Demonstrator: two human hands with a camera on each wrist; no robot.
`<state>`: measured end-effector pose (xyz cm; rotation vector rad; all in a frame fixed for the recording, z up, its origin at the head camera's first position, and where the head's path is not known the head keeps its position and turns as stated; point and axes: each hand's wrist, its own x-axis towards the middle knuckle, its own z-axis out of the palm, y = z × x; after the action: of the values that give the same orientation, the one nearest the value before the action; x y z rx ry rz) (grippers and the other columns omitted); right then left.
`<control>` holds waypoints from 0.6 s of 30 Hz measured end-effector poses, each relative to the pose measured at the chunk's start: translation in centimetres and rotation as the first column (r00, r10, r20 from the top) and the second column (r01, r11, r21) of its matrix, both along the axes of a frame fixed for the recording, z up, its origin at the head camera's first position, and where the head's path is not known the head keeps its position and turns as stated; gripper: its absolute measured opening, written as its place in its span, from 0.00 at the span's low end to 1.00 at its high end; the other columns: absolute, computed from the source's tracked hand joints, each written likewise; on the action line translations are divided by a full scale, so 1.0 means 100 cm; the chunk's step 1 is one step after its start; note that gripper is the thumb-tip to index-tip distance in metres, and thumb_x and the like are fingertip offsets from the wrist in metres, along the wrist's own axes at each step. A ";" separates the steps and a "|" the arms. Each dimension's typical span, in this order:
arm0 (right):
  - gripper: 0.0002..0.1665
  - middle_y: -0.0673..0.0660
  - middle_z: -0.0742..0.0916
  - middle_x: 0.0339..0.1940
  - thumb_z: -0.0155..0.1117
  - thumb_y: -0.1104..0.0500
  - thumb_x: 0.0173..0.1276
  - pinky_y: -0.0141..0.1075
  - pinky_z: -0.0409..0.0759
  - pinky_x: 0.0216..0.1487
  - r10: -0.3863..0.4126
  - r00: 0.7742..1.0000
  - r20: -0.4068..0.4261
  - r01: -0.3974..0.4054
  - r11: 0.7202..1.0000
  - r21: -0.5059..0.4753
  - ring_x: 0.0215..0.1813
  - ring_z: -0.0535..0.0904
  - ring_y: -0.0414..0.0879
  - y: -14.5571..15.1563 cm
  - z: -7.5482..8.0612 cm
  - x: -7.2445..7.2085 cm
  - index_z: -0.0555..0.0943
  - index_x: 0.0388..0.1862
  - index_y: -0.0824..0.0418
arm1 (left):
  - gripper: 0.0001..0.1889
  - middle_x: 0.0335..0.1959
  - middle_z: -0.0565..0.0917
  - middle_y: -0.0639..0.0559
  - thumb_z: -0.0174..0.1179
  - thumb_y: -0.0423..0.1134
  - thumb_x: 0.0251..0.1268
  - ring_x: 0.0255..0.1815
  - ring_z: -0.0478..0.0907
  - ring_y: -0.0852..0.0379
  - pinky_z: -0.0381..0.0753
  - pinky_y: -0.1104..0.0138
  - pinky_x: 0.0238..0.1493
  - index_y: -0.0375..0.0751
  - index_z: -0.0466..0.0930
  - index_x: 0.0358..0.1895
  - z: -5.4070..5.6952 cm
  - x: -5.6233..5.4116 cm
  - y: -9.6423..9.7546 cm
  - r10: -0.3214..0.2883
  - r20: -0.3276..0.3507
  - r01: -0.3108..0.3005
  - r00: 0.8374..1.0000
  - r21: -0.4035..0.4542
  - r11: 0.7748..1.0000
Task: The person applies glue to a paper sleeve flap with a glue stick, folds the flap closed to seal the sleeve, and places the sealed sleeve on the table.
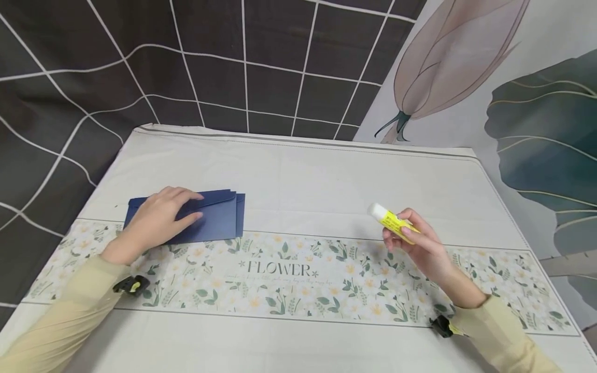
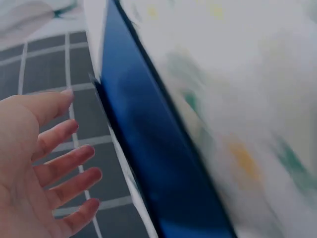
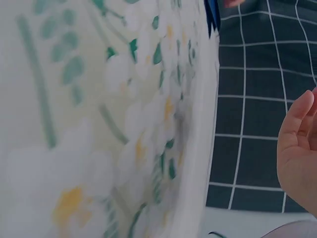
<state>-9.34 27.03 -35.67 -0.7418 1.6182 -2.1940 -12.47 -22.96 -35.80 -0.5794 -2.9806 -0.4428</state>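
Note:
Dark blue envelopes [image 1: 214, 220] lie overlapping on the left of the table, their flap edges towards the far side. Over them hovers my left hand [image 1: 160, 215], thumb and fingers apart and loosely bent, gripping nothing. The left wrist view shows a gap between that hand [image 2: 54, 163] and the blue envelope [image 2: 148, 129]. On the right, above the tablecloth, my right hand [image 1: 424, 246] holds a yellow glue stick [image 1: 394, 223] with a white cap pointing up and left. Only part of the right hand [image 3: 299, 148] appears in the right wrist view, and the glue stick is out of frame there.
A white tablecloth [image 1: 303, 181] with a flowered band and the word FLOWER covers the table. Behind it hangs a dark cloth with a white grid [image 1: 275, 88]. To the right is a pale curtain with large printed petals and leaves [image 1: 550, 140].

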 end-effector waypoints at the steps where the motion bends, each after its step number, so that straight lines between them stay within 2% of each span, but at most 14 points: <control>1: 0.22 0.51 0.86 0.43 0.28 0.72 0.71 0.34 0.78 0.44 0.004 1.000 -0.010 -0.004 1.000 -0.003 0.39 0.80 0.42 -0.003 0.001 0.000 0.69 0.51 0.58 | 0.21 0.59 0.78 0.39 0.62 0.45 0.64 0.62 0.70 0.38 0.67 0.41 0.61 0.41 0.77 0.58 0.002 -0.001 0.007 -0.006 -0.013 0.006 1.000 0.011 1.000; 6: 0.22 0.49 0.87 0.43 0.30 0.72 0.71 0.34 0.77 0.42 -0.002 0.999 -0.041 0.004 0.999 0.040 0.37 0.81 0.41 -0.022 0.007 -0.002 0.69 0.51 0.56 | 0.21 0.56 0.81 0.44 0.62 0.47 0.62 0.58 0.74 0.44 0.69 0.46 0.61 0.42 0.78 0.56 0.016 -0.004 0.059 -0.069 -0.095 0.081 0.993 0.136 0.987; 8: 0.21 0.48 0.87 0.43 0.31 0.72 0.71 0.34 0.77 0.42 -0.010 0.999 -0.054 0.013 0.998 0.067 0.37 0.81 0.40 -0.031 0.010 -0.001 0.70 0.51 0.54 | 0.21 0.54 0.83 0.47 0.64 0.48 0.61 0.56 0.75 0.47 0.72 0.49 0.60 0.43 0.79 0.55 0.022 -0.003 0.082 -0.087 -0.111 0.109 0.990 0.220 0.969; 10: 0.20 0.47 0.87 0.44 0.34 0.71 0.72 0.33 0.77 0.42 -0.016 0.998 -0.065 0.022 0.996 0.087 0.37 0.81 0.39 -0.040 0.013 -0.001 0.70 0.51 0.53 | 0.22 0.52 0.84 0.49 0.65 0.49 0.59 0.54 0.77 0.50 0.74 0.52 0.57 0.45 0.80 0.55 0.026 -0.001 0.103 -0.105 -0.091 0.129 0.990 0.321 0.938; 12: 0.19 0.47 0.87 0.44 0.36 0.71 0.72 0.33 0.78 0.41 -0.017 0.997 -0.077 0.025 0.995 0.101 0.37 0.80 0.39 -0.049 0.016 -0.001 0.70 0.51 0.53 | 0.22 0.50 0.84 0.51 0.67 0.48 0.58 0.52 0.77 0.53 0.76 0.55 0.56 0.45 0.80 0.55 0.028 0.000 0.124 -0.136 -0.033 0.136 0.990 0.435 0.890; 14: 0.18 0.47 0.87 0.44 0.38 0.70 0.72 0.32 0.78 0.40 -0.013 0.997 -0.082 0.022 0.994 0.108 0.36 0.80 0.39 -0.057 0.019 -0.001 0.70 0.51 0.52 | 0.23 0.48 0.85 0.52 0.68 0.46 0.56 0.50 0.79 0.54 0.77 0.56 0.55 0.45 0.79 0.55 0.029 0.002 0.141 -0.183 0.044 0.130 0.982 0.546 0.828; 16: 0.18 0.47 0.87 0.44 0.39 0.70 0.73 0.32 0.78 0.39 -0.002 0.996 -0.088 0.012 0.993 0.114 0.36 0.80 0.39 -0.064 0.021 -0.001 0.70 0.51 0.52 | 0.23 0.46 0.86 0.52 0.69 0.44 0.56 0.49 0.80 0.54 0.78 0.58 0.54 0.44 0.79 0.56 0.028 0.002 0.157 -0.235 0.116 0.109 0.965 0.639 0.762; 18: 0.17 0.46 0.87 0.43 0.39 0.69 0.73 0.32 0.77 0.39 0.008 0.996 -0.089 0.003 0.992 0.126 0.35 0.79 0.39 -0.071 0.022 -0.001 0.70 0.51 0.52 | 0.23 0.46 0.86 0.49 0.68 0.40 0.56 0.48 0.81 0.52 0.79 0.59 0.53 0.40 0.78 0.57 0.026 0.002 0.171 -0.292 0.167 0.084 0.942 0.723 0.686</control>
<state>-9.48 19.97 -33.44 -0.8158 1.7790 -2.0613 -12.27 -5.90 -33.21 -0.7690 -2.6186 -1.7159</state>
